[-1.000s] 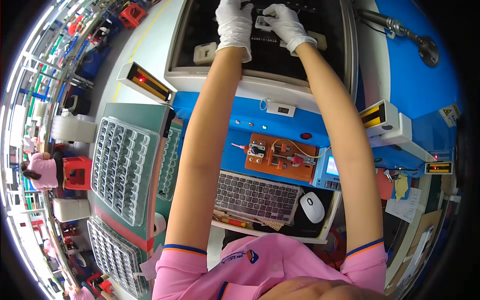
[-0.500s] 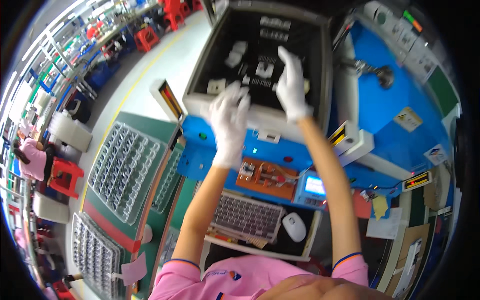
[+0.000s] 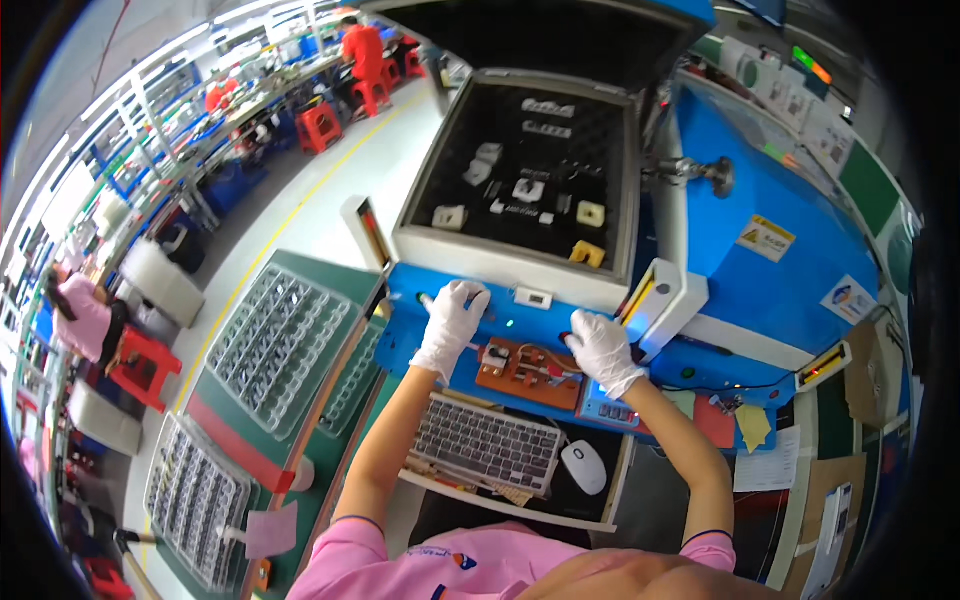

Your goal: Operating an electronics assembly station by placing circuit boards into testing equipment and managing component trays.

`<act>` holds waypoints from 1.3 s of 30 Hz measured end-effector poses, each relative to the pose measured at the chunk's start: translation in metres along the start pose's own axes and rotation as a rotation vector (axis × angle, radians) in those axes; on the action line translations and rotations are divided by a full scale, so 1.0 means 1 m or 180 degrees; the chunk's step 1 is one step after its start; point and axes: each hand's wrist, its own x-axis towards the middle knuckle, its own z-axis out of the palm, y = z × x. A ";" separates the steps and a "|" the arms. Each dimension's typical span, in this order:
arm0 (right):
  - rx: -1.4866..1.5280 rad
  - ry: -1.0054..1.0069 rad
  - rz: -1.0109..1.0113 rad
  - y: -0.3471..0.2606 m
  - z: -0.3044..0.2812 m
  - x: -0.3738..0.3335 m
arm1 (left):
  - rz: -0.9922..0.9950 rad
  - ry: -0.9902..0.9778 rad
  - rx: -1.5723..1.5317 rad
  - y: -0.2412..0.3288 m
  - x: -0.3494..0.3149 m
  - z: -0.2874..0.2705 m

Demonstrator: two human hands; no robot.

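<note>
My left hand (image 3: 452,325), in a white glove, is at the blue front panel (image 3: 392,345) of a machine, fingers curled and thumb out beside a green button (image 3: 421,297). Likewise gloved, my right hand (image 3: 602,350) has bent fingers and its thumb at the panel's red button. Neither holds anything visible. Beyond them, a framed tray (image 3: 628,200) has a black bed with small white and grey parts, a pale block (image 3: 449,217) and yellowish blocks (image 3: 587,253). A dark raised lid (image 3: 540,45) stands over its far end.
Below the panel are a keyboard (image 3: 485,440), a white mouse (image 3: 584,467) and a reddish-brown fixture (image 3: 525,373). Clear moulded trays (image 3: 280,345) lie at left. A metal clamp handle (image 3: 700,175) juts out at right. A seated person (image 3: 82,315) is far left.
Both hands have come back from above the parts bed to the blue front panel. The view has shifted, showing more of the raised lid. Yellowish blocks my right hand covered now show.
</note>
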 end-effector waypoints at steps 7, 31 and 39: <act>0.0196 -0.0053 -0.0009 -0.010 -0.004 0.008 | -0.0547 -0.0840 -0.0268 0.024 0.016 -0.054; 0.1655 0.0097 -0.0803 -0.015 0.009 -0.017 | -0.1080 0.0038 0.0849 -0.112 0.012 -0.238; 0.1523 -0.0026 -0.0783 -0.012 0.012 -0.019 | -0.1056 0.0092 0.1059 -0.119 0.011 -0.244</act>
